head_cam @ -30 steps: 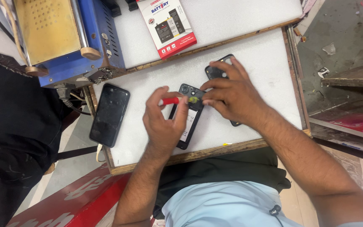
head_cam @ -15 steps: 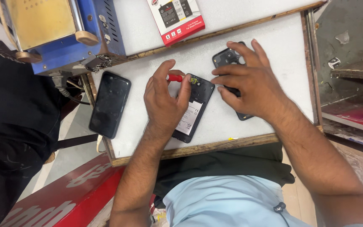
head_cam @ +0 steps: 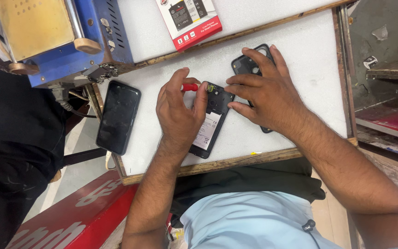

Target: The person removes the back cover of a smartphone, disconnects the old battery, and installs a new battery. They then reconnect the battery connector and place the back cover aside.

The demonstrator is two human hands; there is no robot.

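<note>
White foam sheeting (head_cam: 309, 60) covers the wooden-edged bench. On it lies an opened phone (head_cam: 212, 121), back off and battery showing. Left hand (head_cam: 179, 113) pinches a red-handled screwdriver (head_cam: 190, 86) at the phone's top, covering its left edge. Right hand (head_cam: 268, 94) rests open, fingertips on the phone, palm hiding much of a black back cover (head_cam: 249, 64). Nearby: another black phone (head_cam: 118, 116), a red-and-white battery box (head_cam: 189, 20), a blue machine (head_cam: 65, 39).

White foam-topped workbench (head_cam: 309, 50) with wooden edging. Blue and brass-coloured machine (head_cam: 56, 37), upper left. Red-and-white battery box (head_cam: 189, 20), top centre. Black smartphone (head_cam: 118, 116), screen up, overhanging the bench's left edge.
</note>
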